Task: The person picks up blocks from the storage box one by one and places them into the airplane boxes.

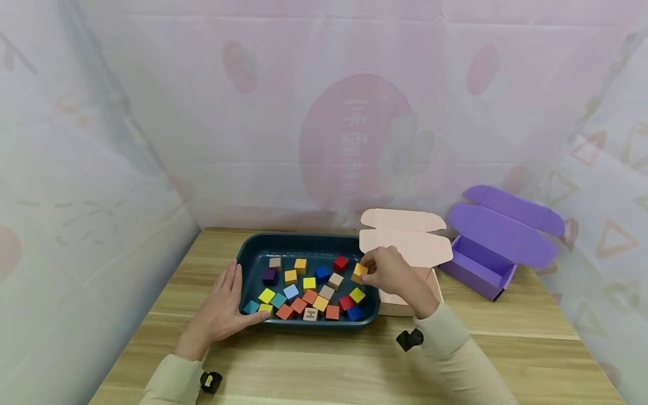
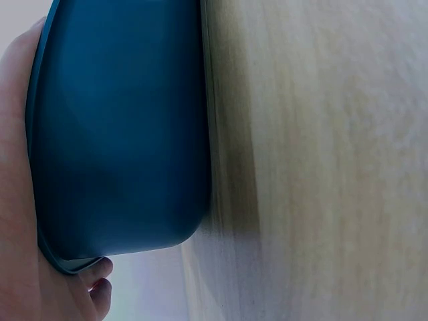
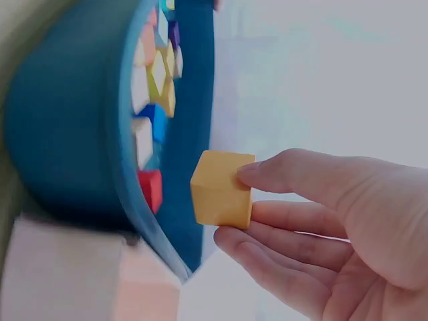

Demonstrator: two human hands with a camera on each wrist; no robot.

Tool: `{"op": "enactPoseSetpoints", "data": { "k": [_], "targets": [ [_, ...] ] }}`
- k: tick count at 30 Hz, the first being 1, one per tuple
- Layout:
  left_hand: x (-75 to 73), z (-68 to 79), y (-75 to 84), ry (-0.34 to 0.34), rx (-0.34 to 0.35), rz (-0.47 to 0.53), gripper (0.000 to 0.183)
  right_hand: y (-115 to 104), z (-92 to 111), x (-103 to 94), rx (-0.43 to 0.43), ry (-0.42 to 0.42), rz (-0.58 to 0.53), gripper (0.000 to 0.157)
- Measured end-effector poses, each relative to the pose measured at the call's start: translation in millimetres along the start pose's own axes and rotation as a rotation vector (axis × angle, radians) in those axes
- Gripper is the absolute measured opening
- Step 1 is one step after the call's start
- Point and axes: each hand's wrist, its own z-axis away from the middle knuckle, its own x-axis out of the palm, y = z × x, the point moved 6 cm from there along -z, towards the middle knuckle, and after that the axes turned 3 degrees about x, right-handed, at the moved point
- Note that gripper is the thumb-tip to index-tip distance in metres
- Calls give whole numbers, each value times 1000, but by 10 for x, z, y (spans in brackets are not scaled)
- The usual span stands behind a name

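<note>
an orange-yellow cube is pinched between thumb and fingers of the right hand, over the right end of a dark teal tray. the left hand rests against the tray's left end, fingers extended. many coloured cubes lie inside; one pale block bears a dark mark like an h or i. a peach box and purple box stand open on the bench; the backdrop's vertical characters are too faint to read.
</note>
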Motion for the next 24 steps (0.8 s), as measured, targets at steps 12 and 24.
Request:
{"op": "enactPoseSetpoints", "data": {
  "k": [12,24],
  "targets": [
    [11,-8,-16,4,0,0,135,486,176,-264,0,31,18,14],
    [9,-11,-15,3,3,0,134,837,176,78,9,-54,20,12]
  ]
}}
